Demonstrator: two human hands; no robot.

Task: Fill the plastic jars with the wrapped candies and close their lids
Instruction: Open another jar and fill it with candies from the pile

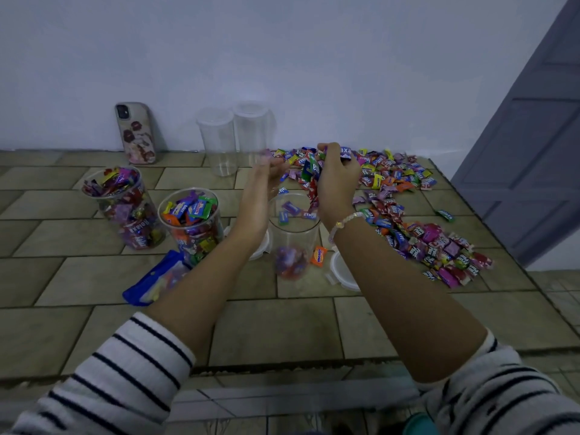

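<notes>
Tiled counter (78, 277): filled jars (191, 224) left of centre, uncapped; centre jar (293, 237) barely filled; candies (310, 171) gripped by right hand (337, 183) above it; left hand (262, 189) blurred, seemingly spread; empty jars (218, 142) upper centre.

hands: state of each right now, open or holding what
Left hand: open, fingers straight, blurred.
Right hand: grips a bunch of candies over the jar.

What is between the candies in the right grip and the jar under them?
Nothing visible. The candies in the right grip hang above the middle jar, whose mouth has no lid. The left grip is beside it, not covering the mouth.
</notes>
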